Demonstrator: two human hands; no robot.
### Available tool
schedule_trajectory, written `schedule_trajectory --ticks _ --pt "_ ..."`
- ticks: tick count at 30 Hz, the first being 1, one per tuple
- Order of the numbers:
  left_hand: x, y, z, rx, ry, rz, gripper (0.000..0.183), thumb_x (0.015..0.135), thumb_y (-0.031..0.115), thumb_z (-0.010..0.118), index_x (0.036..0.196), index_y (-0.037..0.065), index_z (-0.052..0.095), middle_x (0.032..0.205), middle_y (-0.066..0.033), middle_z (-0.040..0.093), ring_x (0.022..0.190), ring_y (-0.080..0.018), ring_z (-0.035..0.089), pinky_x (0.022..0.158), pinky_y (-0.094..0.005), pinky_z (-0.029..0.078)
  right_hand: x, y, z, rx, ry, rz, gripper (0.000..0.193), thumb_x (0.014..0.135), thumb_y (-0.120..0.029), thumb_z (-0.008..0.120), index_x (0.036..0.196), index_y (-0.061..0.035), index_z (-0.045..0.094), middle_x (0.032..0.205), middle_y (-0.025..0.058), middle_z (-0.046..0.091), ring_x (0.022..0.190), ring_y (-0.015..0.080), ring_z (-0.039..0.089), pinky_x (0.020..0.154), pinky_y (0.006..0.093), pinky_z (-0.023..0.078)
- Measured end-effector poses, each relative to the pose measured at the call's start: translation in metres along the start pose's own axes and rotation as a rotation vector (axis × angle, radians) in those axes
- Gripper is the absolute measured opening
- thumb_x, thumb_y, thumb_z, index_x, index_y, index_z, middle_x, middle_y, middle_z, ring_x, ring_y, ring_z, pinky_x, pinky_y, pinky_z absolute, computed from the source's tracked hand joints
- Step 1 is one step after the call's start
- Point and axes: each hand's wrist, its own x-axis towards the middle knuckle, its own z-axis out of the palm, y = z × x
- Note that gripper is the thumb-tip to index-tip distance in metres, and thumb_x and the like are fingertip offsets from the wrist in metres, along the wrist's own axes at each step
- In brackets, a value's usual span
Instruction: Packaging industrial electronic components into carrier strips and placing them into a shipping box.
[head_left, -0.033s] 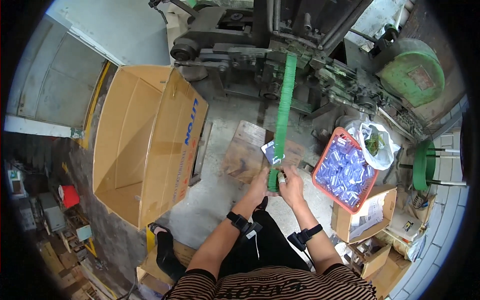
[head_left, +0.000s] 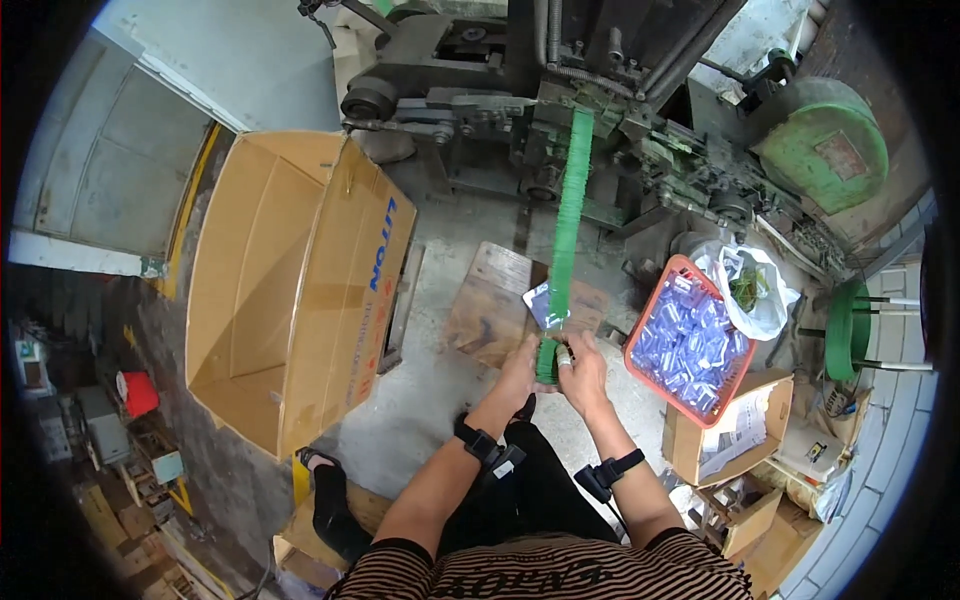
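Observation:
A long green ridged strip (head_left: pixel 568 220), apparently made of many thin pieces in a row, runs from the dark machine (head_left: pixel 560 130) down toward me. Its near end sits between my two hands. My left hand (head_left: pixel 516 370) closes on that end from the left side. From the right, my right hand (head_left: pixel 584 374) grips it, with a ring-like band on one finger. Fingertips are partly hidden behind the strip. Beneath the strip, a small dark card with pale edges (head_left: pixel 537 302) lies over a brown wooden board (head_left: pixel 482 320).
On the left stands a tall open cardboard box (head_left: pixel 330 320). To the right are a red basket (head_left: pixel 627 352) of clear bluish plastic pieces, a white plastic bag (head_left: pixel 770 318) and a smaller carton (head_left: pixel 686 455). A rounded green cover (head_left: pixel 825 130) juts out at upper right.
Some metal parts at the machine's upper left have shifted slightly. My hands keep the same hold on the green strip.

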Motion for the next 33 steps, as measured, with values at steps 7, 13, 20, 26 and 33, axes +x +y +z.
schedule_trajectory --ticks 7,13,20,26,33 --pt "0.003 0.003 -0.001 -0.010 0.036 -0.016 0.041 0.092 0.045 0.028 0.104 0.011 0.048 0.087 -0.0059 0.058 0.069 -0.0180 0.059 0.053 -0.0344 0.051 -0.004 0.007 0.014 0.030 0.044 0.043 0.014 0.075 -0.002 0.053 0.088 0.0009 0.059 0.082 0.0170 0.055 0.076 0.0335 0.055 0.068 0.0361 0.044" --pt "-0.004 0.000 0.000 0.268 0.021 0.000 0.035 0.090 0.041 0.038 0.098 0.009 0.050 0.077 -0.0044 0.055 0.061 -0.0165 0.058 0.044 -0.0327 0.049 -0.029 0.002 0.023 -0.115 0.199 -0.004 0.014 0.074 0.000 0.054 0.087 -0.0001 0.060 0.080 0.0147 0.058 0.073 0.0279 0.057 0.067 0.0337 0.044" --pt "-0.058 -0.001 -0.028 0.391 -0.358 -0.218 0.026 0.090 0.029 0.041 0.099 0.007 0.050 0.076 -0.0105 0.061 0.052 -0.0191 0.061 0.034 -0.0255 0.044 -0.075 -0.018 0.013 0.040 0.382 0.222 0.019 0.070 0.003 0.053 0.087 -0.0005 0.061 0.086 0.0164 0.059 0.078 0.0300 0.057 0.071 0.0345 0.045" --pt "-0.126 0.082 -0.056 0.477 -0.386 -0.196 0.028 0.092 0.028 0.038 0.102 0.002 0.044 0.078 -0.0132 0.061 0.055 -0.0221 0.063 0.032 -0.0222 0.043 -0.042 0.068 0.071 0.041 0.437 0.344 0.031 0.074 0.002 0.051 0.105 0.0032 0.053 0.100 0.0181 0.058 0.093 0.0286 0.055 0.081 0.0333 0.043" --pt "-0.184 0.278 -0.135 0.671 0.278 0.574 0.018 0.087 0.018 0.050 0.093 0.001 0.056 0.070 -0.0066 0.057 0.054 -0.0126 0.058 0.042 -0.0241 0.048 0.031 0.172 0.129 0.467 0.435 0.254 0.036 0.081 -0.011 0.053 0.114 0.0014 0.048 0.104 0.0182 0.055 0.096 0.0306 0.053 0.085 0.0356 0.041"
